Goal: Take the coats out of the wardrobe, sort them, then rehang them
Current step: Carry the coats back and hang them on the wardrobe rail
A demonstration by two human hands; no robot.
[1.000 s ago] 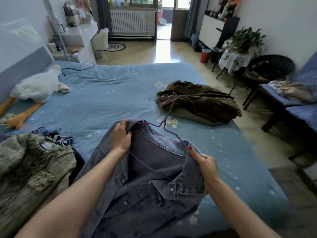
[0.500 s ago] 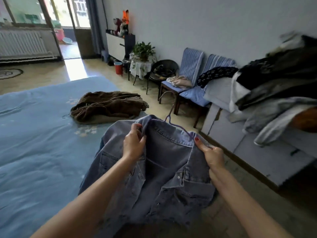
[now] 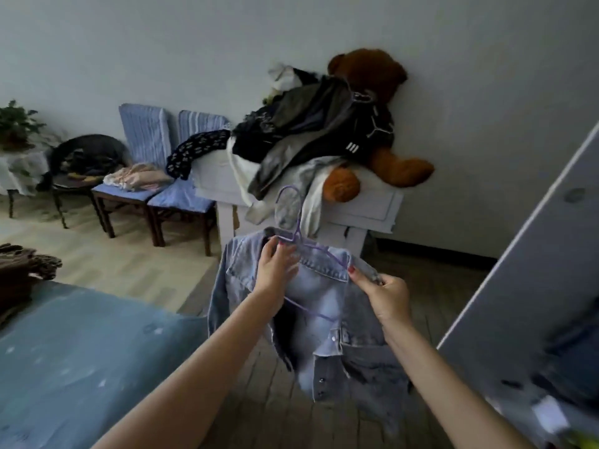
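Head view: the denim jacket (image 3: 327,322) hangs on a purple hanger (image 3: 303,241), held in the air above the wooden floor (image 3: 259,400), just off the bed's (image 3: 81,351) right edge. The left hand (image 3: 275,273) pinches the collar beside the hanger neck. The right hand (image 3: 387,296) pinches the jacket's shoulder over the hanger's arm. Behind, a white cabinet (image 3: 366,205) carries piled clothes (image 3: 304,137) and a brown teddy bear (image 3: 382,102). A brown coat (image 3: 22,270) lies at the bed's far edge.
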